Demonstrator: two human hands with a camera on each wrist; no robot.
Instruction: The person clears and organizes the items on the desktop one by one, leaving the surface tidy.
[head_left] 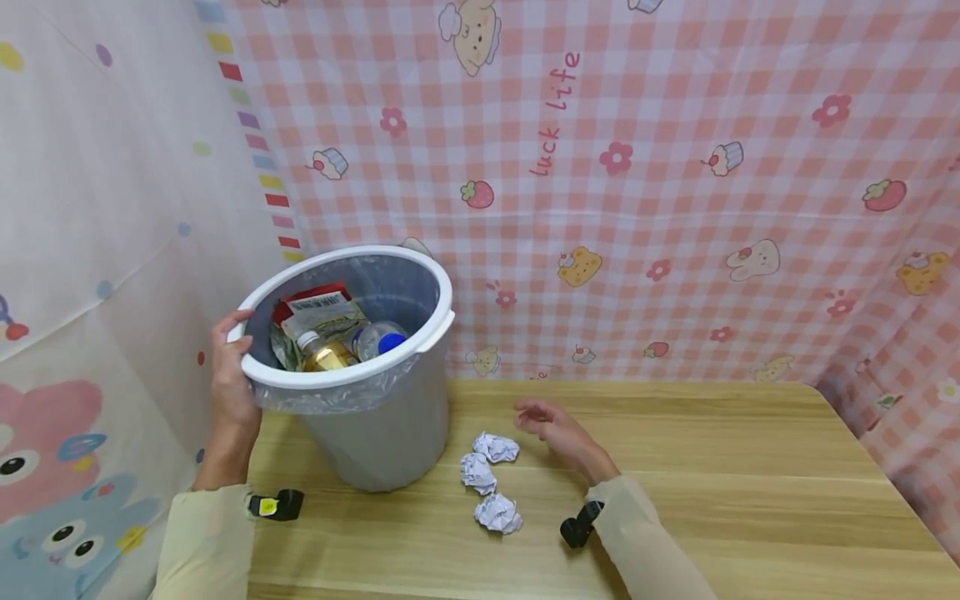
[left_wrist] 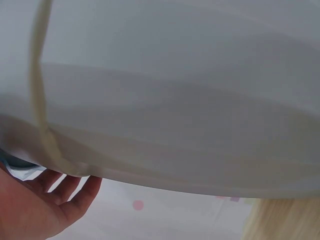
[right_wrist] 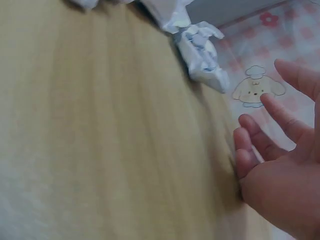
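My left hand (head_left: pixel 234 385) grips the white rim of a grey trash bin (head_left: pixel 390 433) at its left side, fingers hooked over the edge. The bin leans on the table, its mouth facing me, and a clear plastic liner folds over the rim. Inside lie a bottle of yellow liquid (head_left: pixel 330 358), a clear bottle with a blue cap (head_left: pixel 390 342) and a red-edged package (head_left: pixel 322 304). Right of the bin are three crumpled paper balls (head_left: pixel 497 447). Beside the farthest one, my right hand (head_left: pixel 558 432) is held with loosely spread fingers and nothing in it.
The wooden table (head_left: pixel 720 483) runs off to the right. A pink checked cloth (head_left: pixel 645 217) hangs behind it, and a white patterned cloth (head_left: pixel 142 225) hangs close on the left. Each wrist carries a small black camera (head_left: pixel 279 505).
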